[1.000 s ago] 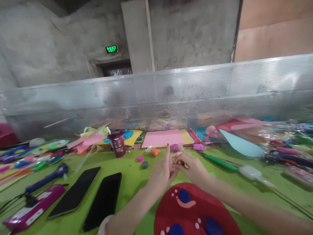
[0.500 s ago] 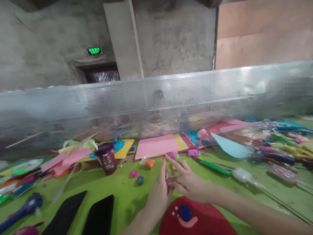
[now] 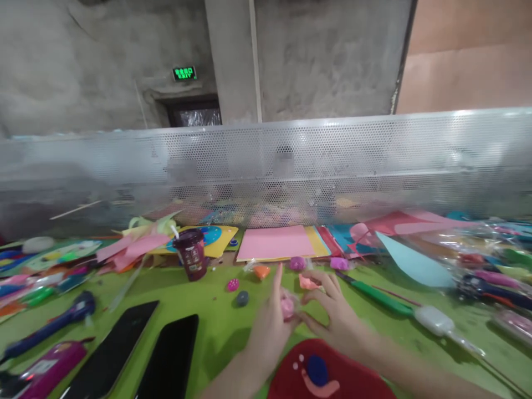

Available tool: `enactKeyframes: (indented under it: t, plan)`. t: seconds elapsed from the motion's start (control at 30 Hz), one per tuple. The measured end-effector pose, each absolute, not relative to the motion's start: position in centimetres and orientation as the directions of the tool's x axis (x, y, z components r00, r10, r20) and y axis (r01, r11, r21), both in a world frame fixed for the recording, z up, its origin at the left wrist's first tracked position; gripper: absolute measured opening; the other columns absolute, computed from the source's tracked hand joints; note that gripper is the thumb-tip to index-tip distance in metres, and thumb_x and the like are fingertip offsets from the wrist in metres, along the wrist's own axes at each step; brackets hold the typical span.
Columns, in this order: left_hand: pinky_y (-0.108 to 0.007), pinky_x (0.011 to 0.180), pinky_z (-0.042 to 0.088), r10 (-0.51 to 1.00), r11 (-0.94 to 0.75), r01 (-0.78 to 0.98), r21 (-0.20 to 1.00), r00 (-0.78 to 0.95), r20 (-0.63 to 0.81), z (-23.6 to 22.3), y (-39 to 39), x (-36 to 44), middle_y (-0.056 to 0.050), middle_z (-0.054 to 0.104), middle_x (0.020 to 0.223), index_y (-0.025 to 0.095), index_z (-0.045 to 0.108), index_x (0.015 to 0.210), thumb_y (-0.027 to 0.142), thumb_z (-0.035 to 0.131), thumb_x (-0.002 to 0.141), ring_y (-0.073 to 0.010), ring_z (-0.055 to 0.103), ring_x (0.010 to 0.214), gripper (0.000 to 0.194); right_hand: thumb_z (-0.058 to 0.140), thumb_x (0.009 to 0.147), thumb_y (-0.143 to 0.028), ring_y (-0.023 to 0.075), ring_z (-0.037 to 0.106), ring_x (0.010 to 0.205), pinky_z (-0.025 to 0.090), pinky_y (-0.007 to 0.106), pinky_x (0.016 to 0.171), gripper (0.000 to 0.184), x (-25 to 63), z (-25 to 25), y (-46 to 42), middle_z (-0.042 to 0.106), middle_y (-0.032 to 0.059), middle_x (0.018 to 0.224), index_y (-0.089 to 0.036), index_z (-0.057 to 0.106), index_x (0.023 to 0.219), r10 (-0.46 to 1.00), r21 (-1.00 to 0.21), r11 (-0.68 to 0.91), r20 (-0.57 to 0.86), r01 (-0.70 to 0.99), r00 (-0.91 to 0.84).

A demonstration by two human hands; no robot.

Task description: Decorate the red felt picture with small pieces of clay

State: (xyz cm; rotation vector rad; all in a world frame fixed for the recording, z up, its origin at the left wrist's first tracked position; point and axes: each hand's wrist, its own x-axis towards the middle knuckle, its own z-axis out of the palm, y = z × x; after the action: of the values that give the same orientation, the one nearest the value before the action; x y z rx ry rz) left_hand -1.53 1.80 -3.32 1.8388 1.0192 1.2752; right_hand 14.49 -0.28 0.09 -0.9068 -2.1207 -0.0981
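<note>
My left hand (image 3: 270, 327) and my right hand (image 3: 332, 316) meet above the green table (image 3: 220, 316). Between their fingertips sits a small pink lump (image 3: 287, 306), like soft clay, pinched from both sides. The left index finger points up. Just below the hands lies a red felt shape (image 3: 332, 377) with a blue dot and a pink curl stuck on it. Small clay pieces lie beyond the hands: an orange one (image 3: 261, 271), a magenta one (image 3: 296, 263) and a pink one (image 3: 338, 264).
Two black phones (image 3: 166, 357) lie at the lower left beside a blue tool (image 3: 54, 321). A dark drink cup (image 3: 192, 254) stands further back. Coloured paper sheets (image 3: 276, 243) line a perforated metal screen (image 3: 291, 160). A green-handled tool (image 3: 382, 293) and packets lie at the right.
The camera has swung left and back right. Both hands stay together on the pink lump, and the right fingers have curled closer around it.
</note>
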Motion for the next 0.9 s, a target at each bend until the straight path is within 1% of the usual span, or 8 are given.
enactKeyframes:
  t: [0.03,0.1,0.23,0.3,0.4,0.6,0.73,0.9]
  plan:
    - [-0.033,0.076,0.045,0.885,-0.460,0.239,0.855,0.205,0.419,-3.1,1.8,-1.6,0.000,0.057,0.079,0.018,0.008,0.141,0.011,0.060,0.071,-0.0160,0.056,0.075,0.087,0.053,0.081,-0.017,0.0243,0.042,0.110,0.041,0.043,0.089,0.005,14.2,-0.1,-0.3,0.045,0.0103,0.115,-0.021,0.054,0.083,0.606,-0.276,0.723,0.693,0.634,-0.391]
    - [-0.034,0.079,0.044,0.889,-0.451,0.256,0.855,0.216,0.404,-2.8,1.7,-1.7,0.001,0.056,0.078,0.018,0.006,0.141,0.011,0.059,0.071,-0.0159,0.056,0.076,0.088,0.048,0.084,-0.016,0.0231,0.042,0.109,0.039,0.043,0.091,0.009,13.7,-0.5,-0.3,0.046,0.0088,0.111,-0.022,0.054,0.080,0.645,-0.354,0.708,0.678,0.612,-0.354]
    - [-0.036,0.083,0.043,0.851,-0.508,0.225,0.832,0.284,0.442,-2.9,1.5,-1.6,-0.001,0.058,0.085,0.019,0.002,0.141,0.012,0.061,0.070,-0.0170,0.056,0.081,0.093,0.047,0.084,-0.013,0.0232,0.042,0.107,0.039,0.043,0.090,0.012,13.7,-0.8,0.1,0.045,0.0082,0.109,-0.021,0.053,0.079,0.675,-0.432,0.702,0.657,0.566,-0.335]
    - [-0.037,0.086,0.042,0.827,-0.535,0.169,0.827,0.302,0.474,-2.8,1.4,-1.5,-0.004,0.058,0.093,0.018,-0.002,0.141,0.017,0.057,0.077,-0.0177,0.056,0.088,0.087,0.045,0.084,-0.012,0.0226,0.043,0.103,0.040,0.042,0.087,0.012,14.2,-0.8,0.5,0.045,0.0086,0.106,-0.021,0.052,0.080,0.679,-0.447,0.700,0.657,0.558,-0.326]
    - [-0.037,0.088,0.041,0.832,-0.528,0.097,0.844,0.257,0.491,-2.2,1.2,-1.6,-0.007,0.059,0.099,0.018,-0.003,0.141,0.025,0.042,0.088,-0.0165,0.056,0.092,0.070,0.044,0.084,-0.013,0.0220,0.044,0.097,0.041,0.042,0.084,0.010,14.7,-0.7,1.1,0.045,0.0086,0.100,-0.020,0.049,0.079,0.684,-0.459,0.699,0.652,0.548,-0.327]
    - [-0.034,0.085,0.042,0.861,-0.498,0.061,0.865,0.156,0.484,-1.6,1.3,-1.9,0.001,0.059,0.079,0.021,-0.001,0.142,0.025,0.046,0.087,-0.0150,0.057,0.080,0.072,0.039,0.087,-0.014,0.0189,0.048,0.086,0.044,0.037,0.076,0.010,14.5,-1.4,1.0,0.048,0.0064,0.090,-0.021,0.044,0.081,0.720,-0.508,0.684,0.587,0.523,-0.371]
    - [-0.034,0.084,0.042,0.860,-0.500,0.091,0.861,0.171,0.481,-1.5,1.0,-1.8,0.003,0.058,0.075,0.021,0.001,0.142,0.024,0.045,0.087,-0.0149,0.057,0.076,0.071,0.040,0.088,-0.019,0.0168,0.049,0.074,0.045,0.032,0.068,0.009,14.3,-1.8,1.0,0.050,0.0036,0.081,-0.021,0.046,0.082,0.776,-0.572,0.624,0.533,0.533,-0.336]
    - [-0.035,0.084,0.041,0.877,-0.471,0.113,0.875,0.167,0.451,-1.5,0.5,-1.5,0.004,0.057,0.070,0.020,0.001,0.142,0.025,0.048,0.086,-0.0150,0.057,0.071,0.074,0.042,0.086,-0.018,0.0157,0.051,0.072,0.044,0.029,0.064,0.008,13.9,-1.5,0.9,0.053,0.0028,0.079,-0.020,0.049,0.081,0.817,-0.632,0.571,0.502,0.525,-0.284]
